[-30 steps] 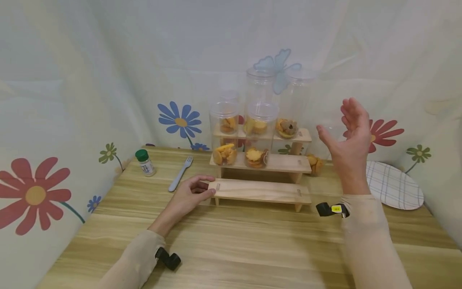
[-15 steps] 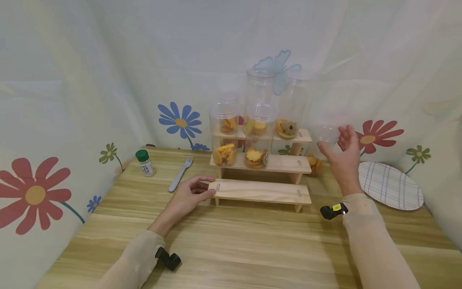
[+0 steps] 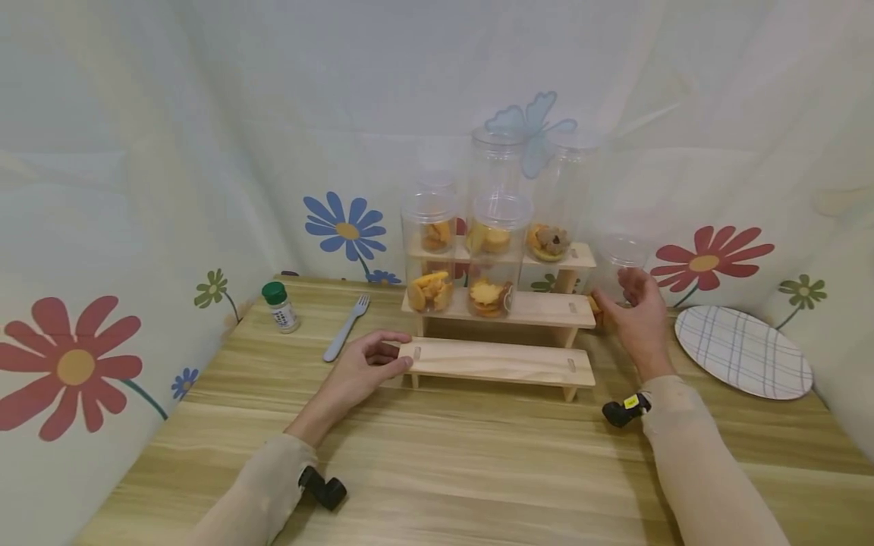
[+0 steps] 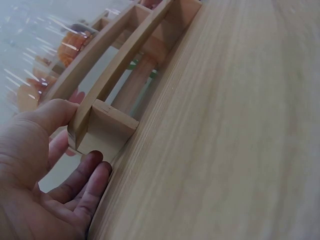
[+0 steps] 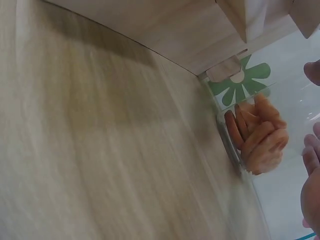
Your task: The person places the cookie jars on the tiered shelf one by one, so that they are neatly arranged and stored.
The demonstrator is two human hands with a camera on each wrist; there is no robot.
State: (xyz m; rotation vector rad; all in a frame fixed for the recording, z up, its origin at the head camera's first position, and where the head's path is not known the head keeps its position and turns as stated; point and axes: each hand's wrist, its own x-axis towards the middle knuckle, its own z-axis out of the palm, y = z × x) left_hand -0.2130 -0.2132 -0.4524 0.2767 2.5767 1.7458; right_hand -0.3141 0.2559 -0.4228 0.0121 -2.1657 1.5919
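My left hand (image 3: pixel 358 368) holds the left end of the lowest step of a three-tier wooden display stand (image 3: pixel 498 360). In the left wrist view, the thumb lies on the board's edge and other fingers are by the end leg. My right hand (image 3: pixel 638 318) is at a clear lidded jar (image 3: pixel 624 250) standing right of the stand, thumb and fingers spread to either side. Through the right wrist view, this jar's brown cookies (image 5: pixel 260 135) show beyond the parted thumb and fingers; contact cannot be told. The hand hides much of the jar in the head view.
Two clear jars of snacks, one being a left jar (image 3: pixel 429 258), stand on the middle step. Several more, including a tall jar (image 3: pixel 563 189), are on the top step. A green-capped shaker (image 3: pixel 281 307) and a fork (image 3: pixel 347 327) lie left; a checked plate (image 3: pixel 744 353) lies right.
My right hand has come down from raised in the air to the jar right of the stand. My left hand keeps its place at the lowest step.
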